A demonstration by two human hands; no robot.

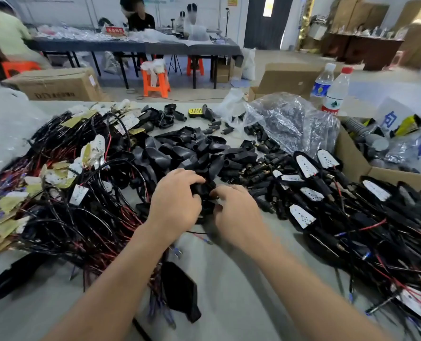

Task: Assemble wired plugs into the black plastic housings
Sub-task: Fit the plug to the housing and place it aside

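Head view is showing the left hand (177, 200) and right hand (236, 212) curling closed around one black housing (202, 191), gripping it together beside the housing pile (185, 148) on the table (229, 279), both forearms reaching forward and converging.

I see L hand (177, 203) & R hand (239, 212) bare, both forearms bare and slim, uncovered from wrists back to near edge of the table (229, 286).

Left hand (176, 201) and right hand (236, 210) grip one black housing (202, 190) (loose housings beyond).
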